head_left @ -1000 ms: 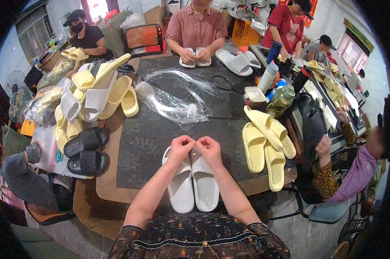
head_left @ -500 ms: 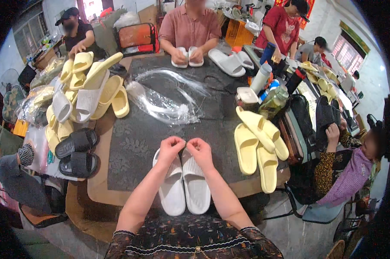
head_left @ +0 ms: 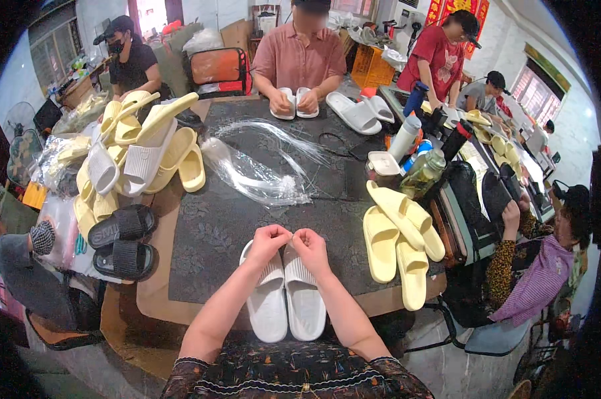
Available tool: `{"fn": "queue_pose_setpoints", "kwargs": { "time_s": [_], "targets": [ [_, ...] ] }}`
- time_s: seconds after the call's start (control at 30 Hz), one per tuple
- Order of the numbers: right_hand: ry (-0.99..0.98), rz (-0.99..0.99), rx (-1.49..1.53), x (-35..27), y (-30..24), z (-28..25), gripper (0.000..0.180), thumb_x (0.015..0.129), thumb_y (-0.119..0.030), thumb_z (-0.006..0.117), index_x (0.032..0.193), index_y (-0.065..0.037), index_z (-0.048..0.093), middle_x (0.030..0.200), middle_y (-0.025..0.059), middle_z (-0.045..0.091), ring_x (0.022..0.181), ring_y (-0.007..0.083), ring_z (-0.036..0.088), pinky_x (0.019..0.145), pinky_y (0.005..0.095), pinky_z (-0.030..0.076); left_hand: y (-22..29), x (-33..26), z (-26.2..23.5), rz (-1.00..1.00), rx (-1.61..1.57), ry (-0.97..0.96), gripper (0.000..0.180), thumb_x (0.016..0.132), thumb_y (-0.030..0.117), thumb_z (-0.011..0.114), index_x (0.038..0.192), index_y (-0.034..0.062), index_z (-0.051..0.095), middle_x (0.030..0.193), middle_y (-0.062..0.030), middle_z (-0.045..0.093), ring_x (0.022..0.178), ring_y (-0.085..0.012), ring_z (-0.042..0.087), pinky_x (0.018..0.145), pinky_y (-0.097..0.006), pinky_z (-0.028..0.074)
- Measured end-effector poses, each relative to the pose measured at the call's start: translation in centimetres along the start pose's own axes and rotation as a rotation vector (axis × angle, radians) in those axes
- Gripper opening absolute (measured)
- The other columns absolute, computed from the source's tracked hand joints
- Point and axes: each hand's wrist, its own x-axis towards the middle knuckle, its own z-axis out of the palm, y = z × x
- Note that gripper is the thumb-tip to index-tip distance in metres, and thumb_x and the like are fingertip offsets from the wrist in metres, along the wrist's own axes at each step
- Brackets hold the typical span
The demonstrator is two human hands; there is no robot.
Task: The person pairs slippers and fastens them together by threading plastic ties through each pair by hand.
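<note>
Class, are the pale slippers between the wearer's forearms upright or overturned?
Upright: the pale slippers show footbeds and ribbed straps facing up.

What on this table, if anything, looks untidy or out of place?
The clear plastic-looking strands sprawl loosely across the dark mat, and one yellow slipper lies askew over others at right. The grey pair in front lies neatly side by side.

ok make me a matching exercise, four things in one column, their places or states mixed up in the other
1. left hand and right hand
2. clear strands
3. green-tinted bottle
4. orange bag

A. beyond the table
B. right of the lidded tub
C. fingers pinched, over pale slippers
D. spread on the dark mat

Pairs: 1-C, 2-D, 3-B, 4-A
</note>
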Motion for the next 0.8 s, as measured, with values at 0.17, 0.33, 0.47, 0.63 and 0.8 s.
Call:
{"fn": "queue_pose_setpoints", "kwargs": {
  "time_s": [0.17, 0.33, 0.47, 0.63, 0.8],
  "targets": [
    [-0.001, 0.000, 0.024, 0.2, 0.4, 0.0, 0.007, 0.090, -0.010, 0.058, 0.089, -0.004, 0.058, 0.077, -0.0051, 0.055, 0.068, 0.0016, 0.049, 0.060, 0.0180, 0.041, 0.5, -0.1, 0.1, -0.037, -0.034, -0.002, 0.010, 0.077, 0.012, 0.068, 0.080, 0.0025, 0.067, 0.074, 0.0013, 0.063, 0.067, -0.0050, 0.054, 0.062, -0.021, 0.043],
    [-0.014, -0.041, 0.014, 0.0, 0.2, 0.1, 0.006, 0.090, -0.010, 0.058, 0.089, -0.004, 0.057, 0.077, -0.0051, 0.055, 0.069, 0.0020, 0.049, 0.061, 0.0183, 0.042, 0.3, -0.1, -0.2, -0.037, -0.031, -0.003, 0.012, 0.078, 0.014, 0.068, 0.081, 0.0027, 0.066, 0.075, 0.0013, 0.063, 0.067, -0.0052, 0.053, 0.061, -0.021, 0.043],
    [0.010, -0.022, 0.016, 0.1, 0.8, -0.1, 0.008, 0.089, -0.011, 0.058, 0.088, -0.003, 0.058, 0.076, -0.0037, 0.056, 0.069, 0.0031, 0.051, 0.061, 0.0200, 0.043, -0.2, 0.1, 0.0, -0.023, -0.039, -0.022, 0.012, 0.078, 0.015, 0.067, 0.081, 0.0033, 0.066, 0.074, 0.0016, 0.063, 0.066, -0.0053, 0.053, 0.060, -0.021, 0.042],
    [0.024, -0.029, 0.003, 0.2, 0.8, 0.0, 0.010, 0.089, -0.012, 0.058, 0.087, -0.002, 0.058, 0.074, -0.0020, 0.057, 0.068, 0.0042, 0.052, 0.060, 0.0219, 0.044, -0.3, 0.0, -0.2, -0.102, -0.051, -0.014, 0.011, 0.078, 0.014, 0.067, 0.082, 0.0031, 0.066, 0.075, 0.0010, 0.063, 0.068, -0.0059, 0.054, 0.062, -0.022, 0.043],
    [0.007, -0.028, -0.067, 0.1, -0.1, 0.1, 0.006, 0.089, -0.009, 0.057, 0.088, -0.003, 0.057, 0.076, -0.0046, 0.055, 0.068, 0.0021, 0.050, 0.061, 0.0188, 0.042, -0.1, 0.0, -0.2, -0.074, -0.053, -0.014, 0.010, 0.078, 0.013, 0.067, 0.082, 0.0034, 0.067, 0.075, 0.0004, 0.064, 0.068, -0.0067, 0.055, 0.063, -0.022, 0.043]
  ]
}}
